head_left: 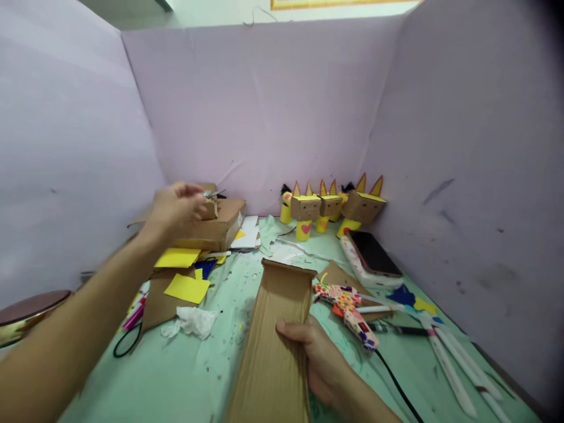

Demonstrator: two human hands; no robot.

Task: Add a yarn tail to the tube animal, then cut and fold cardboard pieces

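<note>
My right hand grips the right edge of a long brown cardboard strip that lies lengthwise on the green table cover. My left hand is stretched out to the far left over a flat cardboard box, fingers pinched near a small piece of cardboard and the metal tip of a pair of scissors on top of it. Whether the fingers hold either thing is not clear because of blur.
Several cardboard-and-yellow-tube figures stand against the back wall. A colourful glue gun with a black cord, a phone on a white box, glue sticks, yellow paper sheets, crumpled tissue and markers lie around. Lilac partition walls enclose three sides.
</note>
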